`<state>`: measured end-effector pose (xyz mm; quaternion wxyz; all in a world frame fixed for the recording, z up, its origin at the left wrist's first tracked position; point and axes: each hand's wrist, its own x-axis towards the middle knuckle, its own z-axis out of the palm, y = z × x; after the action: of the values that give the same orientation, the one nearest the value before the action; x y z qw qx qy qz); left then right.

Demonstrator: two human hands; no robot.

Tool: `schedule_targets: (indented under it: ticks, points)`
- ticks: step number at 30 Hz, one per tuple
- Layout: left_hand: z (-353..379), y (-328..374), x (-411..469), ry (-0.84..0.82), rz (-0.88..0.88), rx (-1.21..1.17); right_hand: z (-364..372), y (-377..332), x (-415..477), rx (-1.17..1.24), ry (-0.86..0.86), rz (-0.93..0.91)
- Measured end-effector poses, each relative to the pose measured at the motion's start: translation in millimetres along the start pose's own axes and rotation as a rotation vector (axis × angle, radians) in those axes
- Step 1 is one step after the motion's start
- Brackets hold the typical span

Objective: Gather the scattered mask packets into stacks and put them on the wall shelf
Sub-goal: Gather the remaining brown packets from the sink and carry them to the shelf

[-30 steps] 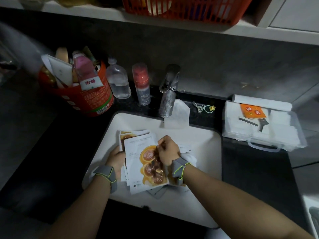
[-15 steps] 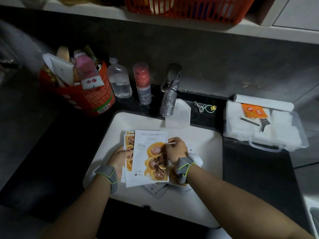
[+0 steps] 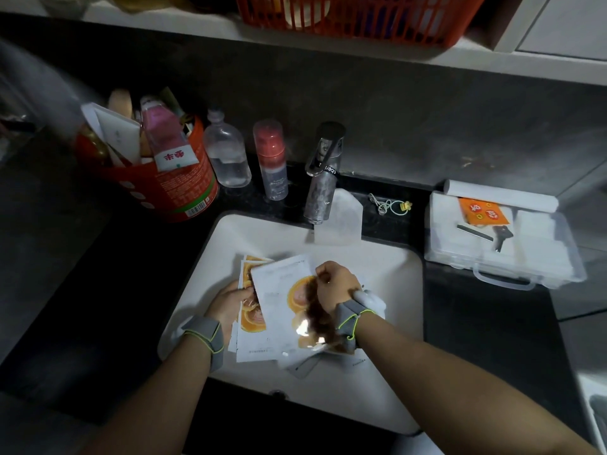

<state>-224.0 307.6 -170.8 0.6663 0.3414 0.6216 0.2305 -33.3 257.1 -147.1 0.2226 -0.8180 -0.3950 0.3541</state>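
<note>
Alignment is what your next move turns on: the mask packets (image 3: 279,310) lie in a loose fan inside the white sink basin (image 3: 394,257), directly between your two hands, with their long axis running roughly from you toward the faucet (image 3: 322,172). The top packet sits skewed against the ones under it. Your left grip (image 3: 230,302) has its fingers curled round the left edge of the fan. Your right grip (image 3: 338,284) is closed in a pinch on the far right edge of the top packet. A few stray packets (image 3: 305,366) poke out under your right wrist at the near side, not yet squared in, so the right hand looks the nearer one to draw them up. The wall shelf (image 3: 197,24) runs above and beyond the faucet, so the lift goes up and away from you. A red basket (image 3: 354,14) fills its middle, holding something pale that you cannot make out, and the barer stretch lies toward your left. On the dark surface (image 3: 476,323), a red tub (image 3: 184,185) to the left is crammed with tubes and a pink bottle. A clear plastic box (image 3: 538,257) to the right holds white pads, with an orange card and a key lying on its lid.
</note>
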Motion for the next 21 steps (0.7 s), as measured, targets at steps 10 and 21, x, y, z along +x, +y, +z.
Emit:
schedule_targets:
  ticks: [10, 21]
  points:
    - [13.0, 1.6, -4.3, -0.008, -0.042, 0.092, 22.9, -11.3, -24.4, -0.187, -0.137, -0.715]
    - [21.5, -0.9, -9.7, -0.1, -0.055, 0.0, 48.7, -8.3, -34.0, -0.367, -0.323, -0.989]
